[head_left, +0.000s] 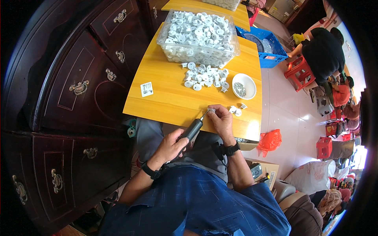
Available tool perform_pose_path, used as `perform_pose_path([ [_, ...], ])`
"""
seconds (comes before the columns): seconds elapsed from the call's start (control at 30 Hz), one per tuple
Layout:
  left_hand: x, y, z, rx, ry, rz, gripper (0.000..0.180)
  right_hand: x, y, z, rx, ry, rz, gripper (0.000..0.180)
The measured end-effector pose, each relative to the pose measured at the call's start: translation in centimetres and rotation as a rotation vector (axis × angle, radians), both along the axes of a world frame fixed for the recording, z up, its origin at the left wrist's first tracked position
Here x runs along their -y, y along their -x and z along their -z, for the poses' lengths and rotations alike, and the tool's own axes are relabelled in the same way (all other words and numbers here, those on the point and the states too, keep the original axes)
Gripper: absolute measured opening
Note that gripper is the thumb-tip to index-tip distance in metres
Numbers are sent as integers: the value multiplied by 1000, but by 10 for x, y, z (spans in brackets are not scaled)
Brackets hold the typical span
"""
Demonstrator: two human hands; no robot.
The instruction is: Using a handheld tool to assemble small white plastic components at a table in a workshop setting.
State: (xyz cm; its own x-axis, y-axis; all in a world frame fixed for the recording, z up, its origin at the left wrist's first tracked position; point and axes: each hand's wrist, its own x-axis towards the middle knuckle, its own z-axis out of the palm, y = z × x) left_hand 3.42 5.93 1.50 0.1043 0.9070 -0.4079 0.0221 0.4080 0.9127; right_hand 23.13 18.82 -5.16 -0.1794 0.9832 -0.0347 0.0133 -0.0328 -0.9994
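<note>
My left hand (170, 146) is closed around a dark electric screwdriver (193, 129), its thin bit slanting up and to the right. Between the fingertips of my right hand (222, 120) is a small white plastic part (212, 110), mostly covered by the fingers. The bit's tip meets this part or comes very near it; I cannot tell whether it touches. A few more white plastic parts (238, 112) lie just right of my right hand. Beyond them stands a white bowl (252, 83) with small metal screws (239, 89). A loose pile of white parts (204, 76) sits left of the bowl.
On the yellow wooden table (165, 104) stands a clear plastic bin (197, 57) heaped with white parts. A printed card (147, 89) lies at left. Dark drawers (59, 145) flank the table's left; a blue crate (271, 59) and red bag (270, 141) are at right, with people seated beyond.
</note>
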Motion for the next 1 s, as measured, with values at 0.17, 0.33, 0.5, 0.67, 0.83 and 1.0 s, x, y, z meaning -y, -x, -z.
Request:
perform_pose_path([
  [0.17, 1, 3, -4, 29, 42, 23, 24, 1, -1, 1, 14, -28, -13, 15],
  [0.33, -1, 2, -8, 117, 94, 15, 24, 2, 1, -4, 2, -30, -9, 13],
  [0.5, -3, 0, -9, 116, 98, 30, 25, 0, -1, 4, 25, -72, 1, 13],
  [0.67, -6, 1, -10, 71, 103, 46, 25, 1, -3, -4, 72, 5, -42, 14],
  [0.83, -7, -2, -10, 53, 81, 43, 26, 0, -1, 0, 62, -77, 24, 12],
  [1.0, -7, -2, -7, -8, 91, 42, 26, 0, -1, 0, 61, -66, 18, 13],
])
